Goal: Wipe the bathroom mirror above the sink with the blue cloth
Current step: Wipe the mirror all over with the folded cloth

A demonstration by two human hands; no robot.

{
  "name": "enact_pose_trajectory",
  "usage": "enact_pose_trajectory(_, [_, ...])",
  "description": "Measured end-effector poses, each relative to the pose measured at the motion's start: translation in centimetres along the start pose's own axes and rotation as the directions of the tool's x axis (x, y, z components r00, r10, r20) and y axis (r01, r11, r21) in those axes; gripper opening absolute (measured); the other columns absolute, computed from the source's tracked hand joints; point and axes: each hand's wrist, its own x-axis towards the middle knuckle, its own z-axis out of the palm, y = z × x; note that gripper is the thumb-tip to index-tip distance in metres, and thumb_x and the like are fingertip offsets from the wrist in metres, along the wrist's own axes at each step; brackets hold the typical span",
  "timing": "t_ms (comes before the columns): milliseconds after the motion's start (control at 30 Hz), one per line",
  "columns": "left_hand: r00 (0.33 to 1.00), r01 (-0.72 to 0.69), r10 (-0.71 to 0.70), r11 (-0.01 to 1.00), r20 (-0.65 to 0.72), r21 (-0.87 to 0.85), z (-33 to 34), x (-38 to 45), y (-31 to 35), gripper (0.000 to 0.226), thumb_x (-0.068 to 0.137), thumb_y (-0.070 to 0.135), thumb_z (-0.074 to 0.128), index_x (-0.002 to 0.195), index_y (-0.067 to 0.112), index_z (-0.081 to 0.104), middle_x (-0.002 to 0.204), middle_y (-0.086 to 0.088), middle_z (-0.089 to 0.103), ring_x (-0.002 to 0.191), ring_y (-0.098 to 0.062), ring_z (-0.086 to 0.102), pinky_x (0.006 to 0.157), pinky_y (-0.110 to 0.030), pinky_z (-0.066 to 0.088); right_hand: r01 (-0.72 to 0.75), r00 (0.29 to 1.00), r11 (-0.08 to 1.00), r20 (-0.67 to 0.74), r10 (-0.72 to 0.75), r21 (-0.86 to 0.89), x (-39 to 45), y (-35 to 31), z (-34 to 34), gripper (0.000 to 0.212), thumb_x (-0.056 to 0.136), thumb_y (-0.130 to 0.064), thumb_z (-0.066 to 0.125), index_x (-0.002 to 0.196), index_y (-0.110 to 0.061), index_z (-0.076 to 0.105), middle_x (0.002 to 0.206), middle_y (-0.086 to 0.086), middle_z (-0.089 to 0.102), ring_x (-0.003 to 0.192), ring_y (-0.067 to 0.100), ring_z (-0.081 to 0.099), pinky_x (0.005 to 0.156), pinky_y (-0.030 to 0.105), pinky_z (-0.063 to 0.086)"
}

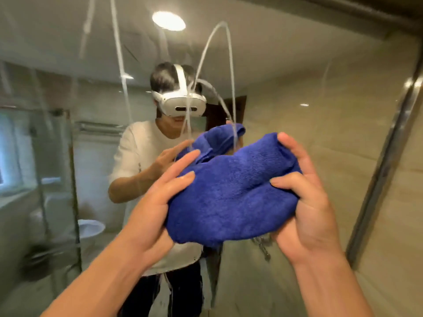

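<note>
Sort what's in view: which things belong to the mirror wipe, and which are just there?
Job: blue cloth, left hand resting on it, right hand gripping it, mirror, white streaks on the glass.
Just there (reflected): toilet, shower screen, towel rail, ceiling light.

Both bare forearms reach forward and up, hands level. The left hand [158, 202] lays fairly straight fingers against the blue cloth [231, 193], its thumb hidden, seemingly underneath. The right hand [306, 202] grips the other end, thumb and fingers curled.
</note>
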Motion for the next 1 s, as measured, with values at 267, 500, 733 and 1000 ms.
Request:
enact_pose_trajectory(267, [0.983,-0.151,0.157,0.986,-0.097,0.069,-2.6,-0.2,7.6,0.043,0.092,0.011,0.052,0.134,0.018,0.057,0.131,0.005,0.064,0.124,-0.02,0.059,0.112,-0.045,0.038,0.024,0.982,0.996,0.186,-0.008,-0.083,4.8,-0.4,7.7,0.056,0.079,0.017,0.034,0.113,-0.015,0.064,0.101,0.008,0.071,0.09,0.021,0.068,0.077,0.03,0.058])
enact_pose_trajectory(500, [0.781,-0.505,0.578,0.807,-0.236,0.305,-5.1,-2.6,16.8,0.037,0.072,0.016,0.076,0.105,0.03,0.072,0.102,0.002,0.074,0.088,-0.013,0.069,0.07,-0.026,0.057,0.09,0.955,0.97,0.296,-0.021,-0.224,4.8,-0.5,16.9,0.059,0.066,-0.029,0.073,0.123,-0.038,0.061,0.111,-0.008,0.071,0.096,0.013,0.071,0.079,0.03,0.057])
enact_pose_trajectory(733, [0.624,-0.592,0.745,0.647,-0.236,0.48,-9.3,-2.6,25.8,0.031,0.083,0.006,0.068,0.106,0.028,0.07,0.094,0.009,0.073,0.087,-0.006,0.067,0.073,-0.019,0.054,-0.006,0.911,0.936,0.383,0.15,-0.353,7.5,0.3,26.5,0.068,0.057,-0.026,0.079,0.121,-0.038,0.062,0.117,-0.006,0.069,0.089,0.011,0.072,0.065,0.025,0.056])
enact_pose_trajectory(1000, [0.446,-0.512,0.878,0.41,-0.174,0.755,-16.1,-2.0,31.7,0.042,0.09,0.008,0.064,0.123,0.034,0.059,0.115,0.014,0.065,0.104,0.003,0.062,0.089,-0.019,0.051,0.055,0.821,0.863,0.514,0.247,-0.502,9.4,4.2,34.6,0.072,0.055,-0.02,0.09,0.12,-0.035,0.062,0.121,0.005,0.064,0.094,0.026,0.071,0.074,0.039,0.061])
